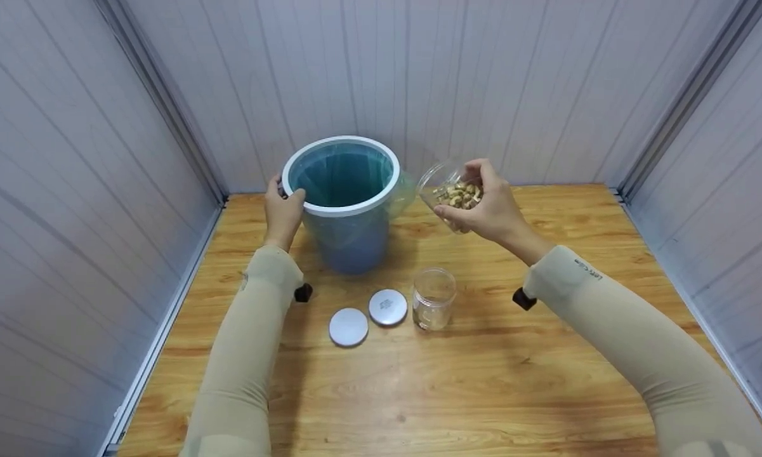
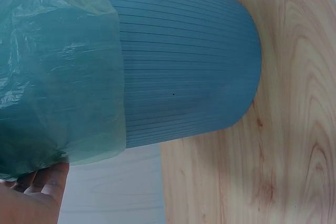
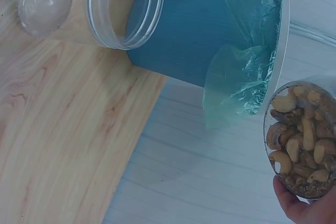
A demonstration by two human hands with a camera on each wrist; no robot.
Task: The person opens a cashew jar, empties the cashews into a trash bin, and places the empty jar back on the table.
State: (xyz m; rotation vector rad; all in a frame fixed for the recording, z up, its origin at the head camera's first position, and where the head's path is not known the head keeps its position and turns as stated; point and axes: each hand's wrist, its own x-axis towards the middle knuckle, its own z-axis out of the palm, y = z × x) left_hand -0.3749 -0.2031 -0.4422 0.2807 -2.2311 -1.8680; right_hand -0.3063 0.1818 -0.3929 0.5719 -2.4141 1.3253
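A blue trash can (image 1: 354,244) with a white rim and a green plastic liner (image 2: 63,72) folded over its top stands at the back of the table. My left hand (image 1: 284,212) grips its left rim, thumb on top and fingers against the outer side. Right of the can, my right hand (image 1: 492,206) holds a clear jar (image 1: 441,178) in the air, tilted with its mouth toward the can. Cashew nuts (image 3: 304,145) lie inside this jar, with brown crumbs among them. The thumb and fingers curl round its sides.
A second clear jar (image 1: 435,298) without a lid stands upright on the wooden table (image 1: 514,381), in front of the can. Two round white lids (image 1: 349,327) lie flat to its left. Pale panel walls (image 1: 419,76) enclose the table at the back and both sides.
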